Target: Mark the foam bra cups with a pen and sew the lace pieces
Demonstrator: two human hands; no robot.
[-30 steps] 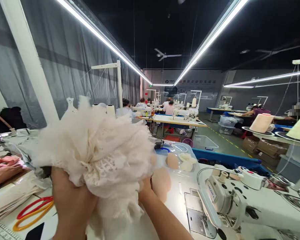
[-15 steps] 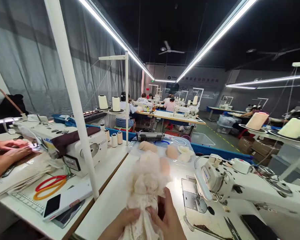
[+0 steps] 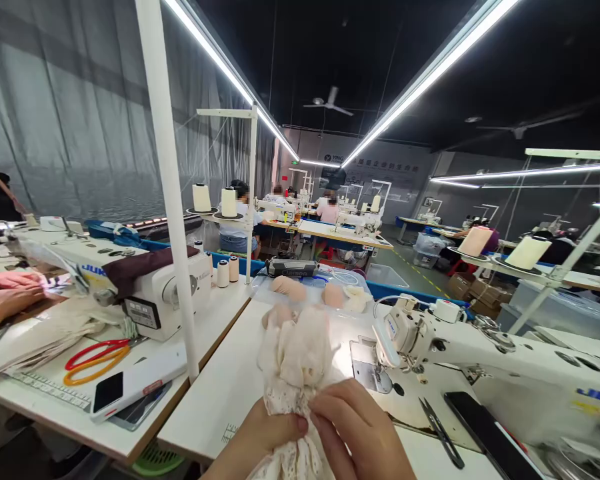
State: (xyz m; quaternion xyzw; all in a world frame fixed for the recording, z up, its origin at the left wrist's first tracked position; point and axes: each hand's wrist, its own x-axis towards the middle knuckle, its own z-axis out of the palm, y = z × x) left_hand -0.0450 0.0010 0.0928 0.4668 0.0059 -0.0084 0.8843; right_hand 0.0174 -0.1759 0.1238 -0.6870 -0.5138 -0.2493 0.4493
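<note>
A bunched piece of cream lace fabric (image 3: 300, 350) is held up in front of me, over the white table. My left hand (image 3: 273, 430) is closed round its lower left part, with the thumb across the front. At the right edge, my right hand (image 3: 365, 427) has its fingers bent and pinched against the lace. The lower end of the fabric hangs down between both hands and leaves the bottom of the view. Just beyond the fabric lie beige moulded cups (image 3: 289, 288), one partly hidden behind it.
To my right stands a sewing machine (image 3: 405, 333), with black thread snips (image 3: 441, 433) and a phone (image 3: 490, 427) before it. On the left table are red and orange scissors (image 3: 97, 360), a white box-shaped device (image 3: 137, 380) and a co-worker's hands (image 3: 10, 297). Thread cones (image 3: 229, 202) stand behind.
The blurred, moving fabric is now steadier. My right hand has shifted right, its fingers bent over at the fabric's edge; my left keeps its grip. The view has turned slightly right.
</note>
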